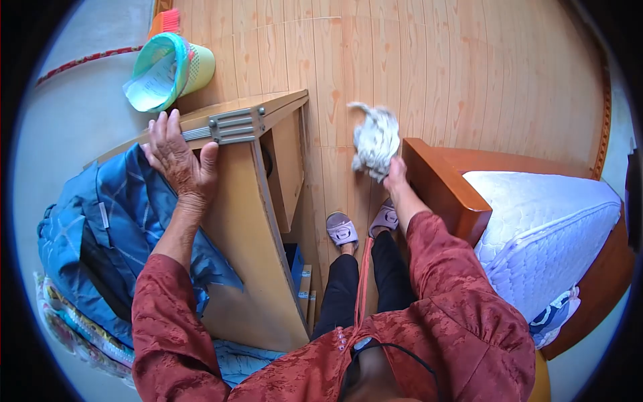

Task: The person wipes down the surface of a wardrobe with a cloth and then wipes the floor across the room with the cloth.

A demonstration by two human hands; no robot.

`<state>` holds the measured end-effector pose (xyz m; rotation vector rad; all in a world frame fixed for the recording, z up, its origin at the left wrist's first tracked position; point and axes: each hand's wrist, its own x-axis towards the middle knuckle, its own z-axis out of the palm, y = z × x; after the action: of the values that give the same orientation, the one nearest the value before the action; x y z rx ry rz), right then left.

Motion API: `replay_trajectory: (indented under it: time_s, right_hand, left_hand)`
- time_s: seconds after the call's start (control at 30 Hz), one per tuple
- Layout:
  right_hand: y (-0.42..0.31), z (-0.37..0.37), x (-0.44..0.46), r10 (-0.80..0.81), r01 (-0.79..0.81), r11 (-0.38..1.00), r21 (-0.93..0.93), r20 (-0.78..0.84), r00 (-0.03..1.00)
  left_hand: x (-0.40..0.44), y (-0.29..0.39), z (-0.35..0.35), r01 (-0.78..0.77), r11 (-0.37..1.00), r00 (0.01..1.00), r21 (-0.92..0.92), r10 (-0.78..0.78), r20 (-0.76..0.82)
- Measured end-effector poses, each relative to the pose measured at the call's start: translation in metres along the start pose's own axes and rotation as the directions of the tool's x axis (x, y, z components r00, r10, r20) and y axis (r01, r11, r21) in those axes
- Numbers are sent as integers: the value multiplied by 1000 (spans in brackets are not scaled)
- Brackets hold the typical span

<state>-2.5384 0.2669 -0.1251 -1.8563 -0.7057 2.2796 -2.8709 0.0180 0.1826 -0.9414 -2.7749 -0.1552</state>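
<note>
My left hand (179, 154) lies with its fingers spread at the corner of a wooden cabinet (234, 221), beside a metal fitting (238, 126) and the edge of a blue cloth (107, 228). Bunched in my right hand (396, 175) is a crumpled whitish cloth (376, 142), hanging over the floor just left of the brown bed frame's end (449, 191). The cloth's upper end looks blurred. Part of my right hand's fingers is hidden by the cloth.
Beyond the cabinet is a green bin (197, 69) holding papers, with an orange brush (167, 23) behind it. A white quilted mattress (536, 221) lies at the right. Slippers (341, 229) are on my feet, and boxes (303, 288) sit inside the cabinet.
</note>
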Motion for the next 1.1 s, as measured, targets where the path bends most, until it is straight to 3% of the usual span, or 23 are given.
replay_trajectory:
  time_s: [0.07, 0.17, 0.27, 0.33, 0.4, 0.47, 0.53, 0.6, 0.7, 0.8, 0.93, 1.1]
  right_hand:
    - [48, -38, 9, 3, -15, 998, -68, -175, 985]
    - [60, -33, 10, 77, -116, 988, -102, -325, 943]
    - [36, 0, 34, 113, -116, 993, -5, -177, 978]
    - [-3, 40, 59, 80, -82, 995, 63, 33, 996]
    - [-52, 90, 74, -65, 64, 998, 14, 68, 996]
    - [-103, 134, 83, -153, 160, 987, -4, 267, 951]
    - [-128, 143, 150, -308, 359, 916, -178, 264, 914]
    - [-177, 176, 132, -285, 338, 922, -190, 256, 924]
    - [-235, 211, 72, -296, 313, 949, -43, 224, 929]
    - [-268, 207, 34, -270, 275, 961, 38, 369, 889]
    - [-277, 170, 3, -231, 239, 970, 42, 463, 856]
    - [-256, 111, -23, -123, 150, 987, -49, 364, 923]
  left_hand:
    - [0, 1, -1, 6, 1000, 1000, 3, -6, 5]
    - [1, 2, -2, 11, 1000, 1000, 18, -11, 14]
    - [1, 2, -2, 8, 1000, 1000, 24, -8, 11]
    - [1, 1, -3, 12, 999, 1000, 31, -12, 11]
    - [1, 1, -2, 12, 999, 1000, 31, -12, 11]
    - [1, 1, -2, 14, 999, 1000, 35, -15, 15]
    - [2, 3, -3, 14, 999, 1000, 34, -14, 7]
    - [2, 2, -3, 15, 999, 1000, 42, -16, 4]
    - [2, 2, -2, 19, 998, 1000, 52, -19, -2]
    - [1, 4, -4, 26, 998, 1000, 60, -26, 1]
    - [2, 3, -4, 27, 998, 1000, 59, -26, -10]
    - [3, 4, -6, 39, 997, 999, 63, -40, 0]
